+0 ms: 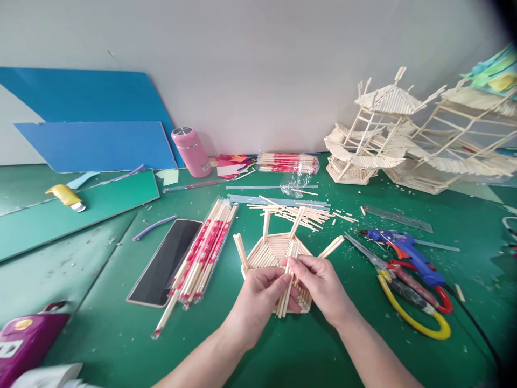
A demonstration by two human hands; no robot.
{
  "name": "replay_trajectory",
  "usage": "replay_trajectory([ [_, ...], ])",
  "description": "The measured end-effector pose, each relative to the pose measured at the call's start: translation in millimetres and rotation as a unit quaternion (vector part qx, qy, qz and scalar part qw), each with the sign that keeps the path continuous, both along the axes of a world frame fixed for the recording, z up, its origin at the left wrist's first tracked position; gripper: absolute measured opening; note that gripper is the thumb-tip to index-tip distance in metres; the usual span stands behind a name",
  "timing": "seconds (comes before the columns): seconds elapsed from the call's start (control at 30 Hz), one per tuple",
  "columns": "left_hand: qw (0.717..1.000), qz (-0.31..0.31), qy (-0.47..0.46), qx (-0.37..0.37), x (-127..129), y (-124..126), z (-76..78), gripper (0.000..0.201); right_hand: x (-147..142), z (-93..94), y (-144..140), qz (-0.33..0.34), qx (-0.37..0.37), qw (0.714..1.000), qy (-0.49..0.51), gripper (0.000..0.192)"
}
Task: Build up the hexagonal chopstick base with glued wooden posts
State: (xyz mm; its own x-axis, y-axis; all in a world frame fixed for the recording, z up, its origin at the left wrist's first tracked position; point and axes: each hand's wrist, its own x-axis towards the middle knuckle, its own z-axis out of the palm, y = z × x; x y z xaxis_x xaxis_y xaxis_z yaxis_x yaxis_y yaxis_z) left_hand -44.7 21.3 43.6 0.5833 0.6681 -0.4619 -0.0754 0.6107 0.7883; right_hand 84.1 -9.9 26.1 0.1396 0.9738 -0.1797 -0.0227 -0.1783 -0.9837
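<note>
Both hands meet over a hexagonal stick panel lying flat on the green worktop. Left hand pinches a few loose sticks against the panel's near edge; right hand presses fingertips on them. Most of the panel appears filled; the near section looks unfinished. Glue gun and scissors lie right of the panel, wrapped chopsticks left, finished pagoda models behind.
</note>
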Motion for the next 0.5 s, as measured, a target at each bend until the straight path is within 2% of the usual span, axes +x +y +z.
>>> replay_trajectory([
  [0.13,0.999,0.007,-0.031,-0.034,-0.9,0.8,-1.4,0.019,2.7,-1.2,-0.6,-0.005,0.001,1.000,0.014,0.034],
  [0.37,0.997,0.073,-0.006,0.024,0.1,0.1,-3.5,0.017,6.0,-1.5,-0.2,-0.017,-0.005,0.999,0.044,0.031],
  [0.5,0.998,0.060,-0.023,0.001,-0.5,-1.1,-0.7,0.021,3.8,-1.1,-0.6,-0.004,-0.008,0.999,0.053,0.030],
])
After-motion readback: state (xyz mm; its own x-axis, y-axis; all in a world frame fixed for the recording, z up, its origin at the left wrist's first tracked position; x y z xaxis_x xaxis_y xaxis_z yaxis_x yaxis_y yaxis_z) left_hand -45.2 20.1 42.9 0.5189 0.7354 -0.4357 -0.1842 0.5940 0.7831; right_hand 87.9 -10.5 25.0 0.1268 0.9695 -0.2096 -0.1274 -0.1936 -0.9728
